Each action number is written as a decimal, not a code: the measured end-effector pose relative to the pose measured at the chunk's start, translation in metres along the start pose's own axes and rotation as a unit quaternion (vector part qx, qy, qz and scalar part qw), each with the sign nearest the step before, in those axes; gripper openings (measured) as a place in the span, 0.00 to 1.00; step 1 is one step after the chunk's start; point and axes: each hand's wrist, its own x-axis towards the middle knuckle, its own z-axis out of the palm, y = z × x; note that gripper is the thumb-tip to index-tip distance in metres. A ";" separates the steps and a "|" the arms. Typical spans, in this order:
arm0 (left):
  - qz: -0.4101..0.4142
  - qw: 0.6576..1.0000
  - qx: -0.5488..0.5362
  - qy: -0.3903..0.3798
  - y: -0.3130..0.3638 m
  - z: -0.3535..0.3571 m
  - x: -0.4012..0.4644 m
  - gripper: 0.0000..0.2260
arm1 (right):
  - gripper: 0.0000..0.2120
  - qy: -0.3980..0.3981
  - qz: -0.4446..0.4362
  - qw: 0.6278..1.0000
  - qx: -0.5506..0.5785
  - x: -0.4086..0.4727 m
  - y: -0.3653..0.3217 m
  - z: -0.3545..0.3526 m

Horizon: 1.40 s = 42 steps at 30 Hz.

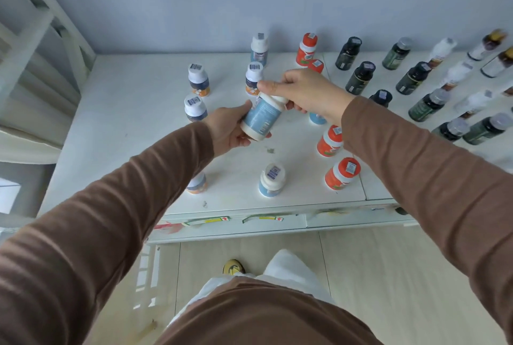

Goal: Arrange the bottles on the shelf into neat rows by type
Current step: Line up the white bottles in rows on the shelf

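Held bottle (261,118): pale-blue label, white cap, off the shelf (133,111), between both hands.
Left hand (229,132): fingers curled round its base.
Right hand (301,91): fingers wrapped over its cap.
Axis: tilted; long axis runs from left hand up and away to right hand, cap end farther.
Done: dark bottles (361,78) beyond the right hand stand in rows; orange bottles (330,140) under the right forearm look roughly lined.
Left: blue bottles (272,179) and navy-and-orange bottles (198,79) around the left hand stand scattered, seemingly unsorted.
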 end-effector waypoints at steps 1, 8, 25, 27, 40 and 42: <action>0.008 1.000 0.014 0.007 -0.003 -0.001 0.004 0.19 | 0.27 -0.001 -0.007 1.000 -0.013 0.001 0.003 0.000; 0.093 0.945 0.313 -0.011 -0.011 -0.010 0.016 0.06 | 0.15 -0.032 -0.112 0.984 -0.133 0.002 0.027 0.003; 0.137 0.757 0.623 0.139 -0.012 -0.023 0.042 0.17 | 0.17 -0.063 -0.151 0.966 -0.199 0.022 0.042 0.009; 0.134 0.762 0.615 0.152 -0.007 -0.023 0.045 0.17 | 0.14 0.009 -0.180 0.959 -0.219 0.039 0.037 0.001; 0.091 0.946 0.279 0.136 0.013 -0.027 0.074 0.13 | 0.15 -0.041 -0.125 0.980 -0.150 0.085 0.026 -0.010; 0.068 0.983 0.126 0.112 0.025 -0.023 0.070 0.14 | 0.16 -0.023 -0.094 0.992 -0.085 0.087 0.014 -0.020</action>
